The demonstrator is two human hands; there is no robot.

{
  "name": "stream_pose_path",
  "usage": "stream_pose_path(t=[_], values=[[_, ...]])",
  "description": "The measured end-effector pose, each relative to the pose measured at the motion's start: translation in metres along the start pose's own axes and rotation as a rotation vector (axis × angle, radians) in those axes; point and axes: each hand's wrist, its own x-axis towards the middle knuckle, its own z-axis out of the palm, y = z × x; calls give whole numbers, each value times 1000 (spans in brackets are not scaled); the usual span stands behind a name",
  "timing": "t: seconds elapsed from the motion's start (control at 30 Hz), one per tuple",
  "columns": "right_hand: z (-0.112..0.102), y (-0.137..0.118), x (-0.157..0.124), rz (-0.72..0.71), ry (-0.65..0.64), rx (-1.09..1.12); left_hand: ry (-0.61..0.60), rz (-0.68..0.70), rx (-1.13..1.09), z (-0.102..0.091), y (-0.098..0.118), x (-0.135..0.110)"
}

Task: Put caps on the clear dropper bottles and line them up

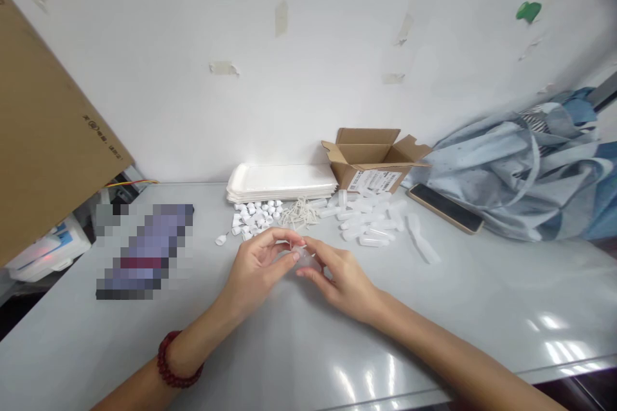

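Note:
Above the middle of the table, my left hand [263, 263] and my right hand [340, 273] meet at a small translucent plastic bottle [307, 259]. My right fingers curl round its right side. The left thumb and index finger close on its left end; whether they also pinch a small part there is too small to tell. Just beyond my left hand lies a pile of white caps [255, 217], with one loose cap [220, 239] to its left. Thin off-white strips [299, 213] lie behind the fingers. Several translucent bottles [369, 215] are heaped beyond my right hand.
A stack of white packets [284, 181] lies against the wall beside an open cardboard box [373, 164]. At right are a phone [446, 209] and a blue fabric bag [506, 167]. A clear plastic piece [423, 243] lies nearer. A pixelated purple object [149, 250] is at left.

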Motion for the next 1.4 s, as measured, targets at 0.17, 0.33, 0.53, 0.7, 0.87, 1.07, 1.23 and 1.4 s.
stream_pose_path(t=[0.17, 0.33, 0.53, 0.7, 0.87, 1.07, 1.23, 1.4], values=[[0, -3, 2, 86, 6, 57, 28, 220, 319, 1, 1, -3], [-1, -4, 6, 207, 46, 171, 54, 461, 543, 3, 2, -5], [-2, -7, 7, 256, 52, 308, 166, 342, 450, 4, -3, -10], [-1, -7, 5, 289, 61, 372, 210, 194, 246, 7, -1, -9], [-2, -7, 4, 228, 64, 320, 189, -89, 26, 6, 6, -3], [-1, -8, 3, 157, 58, 248, 136, -272, -159, 0, 7, 2], [0, -8, 2, 139, 52, 211, 117, -312, -219, -1, 7, 1], [2, -6, 0, 135, 42, 188, 70, -327, -199, -2, 8, 0]])
